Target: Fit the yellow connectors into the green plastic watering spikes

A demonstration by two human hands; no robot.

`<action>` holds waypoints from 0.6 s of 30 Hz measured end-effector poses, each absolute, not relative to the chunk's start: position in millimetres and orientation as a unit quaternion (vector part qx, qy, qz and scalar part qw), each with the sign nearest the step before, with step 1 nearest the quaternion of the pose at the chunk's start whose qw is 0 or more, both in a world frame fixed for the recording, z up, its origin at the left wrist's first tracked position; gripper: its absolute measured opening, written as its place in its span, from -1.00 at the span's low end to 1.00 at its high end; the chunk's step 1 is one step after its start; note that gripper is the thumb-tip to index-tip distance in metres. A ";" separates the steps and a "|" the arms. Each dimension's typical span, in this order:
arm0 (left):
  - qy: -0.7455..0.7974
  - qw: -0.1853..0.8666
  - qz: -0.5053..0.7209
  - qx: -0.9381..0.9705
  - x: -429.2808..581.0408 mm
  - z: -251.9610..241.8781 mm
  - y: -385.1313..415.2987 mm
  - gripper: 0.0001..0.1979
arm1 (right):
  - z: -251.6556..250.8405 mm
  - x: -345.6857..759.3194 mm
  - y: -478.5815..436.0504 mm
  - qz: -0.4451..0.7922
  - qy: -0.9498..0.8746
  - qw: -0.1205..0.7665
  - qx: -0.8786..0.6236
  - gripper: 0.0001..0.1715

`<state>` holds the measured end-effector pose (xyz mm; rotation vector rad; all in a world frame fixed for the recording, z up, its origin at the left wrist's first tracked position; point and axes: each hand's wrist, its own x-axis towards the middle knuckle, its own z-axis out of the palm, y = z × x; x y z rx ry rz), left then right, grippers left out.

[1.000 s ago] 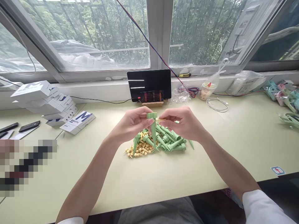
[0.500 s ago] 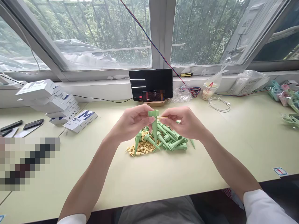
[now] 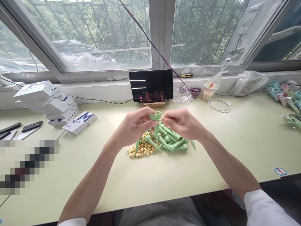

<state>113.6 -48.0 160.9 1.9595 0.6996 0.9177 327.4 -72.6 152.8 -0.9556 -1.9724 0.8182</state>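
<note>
Surface (image 3: 150, 179): pale yellow-green, carrying pretty much all the stuff I can see.
White box stack (image 3: 47, 99): off to the left; they look closed from my end, so no clue what's inside.
Hands: left hand (image 3: 136, 126) is pinching a green spike (image 3: 155, 116) near its collar; right hand (image 3: 182, 124) has its fingertips together just beside it, on what looks like a yellow peg (image 3: 161, 119), mostly hidden.
Spike heap (image 3: 178, 145): loose on the surface, below the hands.
Drink cup (image 3: 208, 93): back right, in a clear bag; can't make out the contents.
Held spike: above the heap, collar up, tip down. I'd guess light, stiff, slickish plastic; grab right under the collar, since the taper could slip.
Loose pegs (image 3: 143, 150): piled beside the spikes; probably light and fiddly, best pinched by the head.
</note>
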 end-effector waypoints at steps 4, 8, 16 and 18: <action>0.275 0.421 0.368 0.782 114.3 160.6 -49.4 -0.85 | 151.1 328.6 -70.4 0.426 -0.740 0.391 -0.344 -0.50; 0.253 0.431 0.365 0.785 113.2 160.4 -45.4 -0.84 | 148.8 328.4 -67.9 0.485 -0.715 0.389 -0.319 -0.48; 0.242 0.467 0.370 0.766 114.8 163.1 -40.7 -0.86 | 149.1 330.1 -66.3 0.493 -0.715 0.386 -0.310 -0.55; 0.238 0.487 0.368 0.756 115.6 163.1 -40.6 -0.85 | 148.9 331.2 -66.3 0.489 -0.720 0.384 -0.308 -0.57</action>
